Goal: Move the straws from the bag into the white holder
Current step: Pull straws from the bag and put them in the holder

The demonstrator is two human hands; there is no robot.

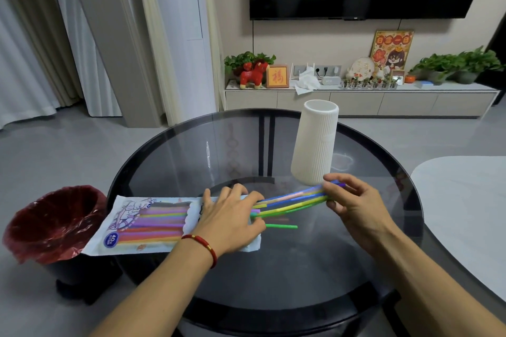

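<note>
A printed plastic bag [142,223] of coloured straws lies flat on the round glass table [246,145], its open end pointing right. My left hand [232,220] presses down on that open end. My right hand [356,204] pinches the far tips of a bundle of straws [293,201] drawn partly out of the bag, in blue, yellow, green and pink. One green straw [282,226] pokes out lower, free of my fingers. The ribbed white holder [316,145] stands upright just behind my right hand.
A bin with a red liner [52,224] stands on the floor left of the table. A pale table [465,213] edges in at the right. A low cabinet [356,100] with plants and ornaments lines the far wall under a dark television.
</note>
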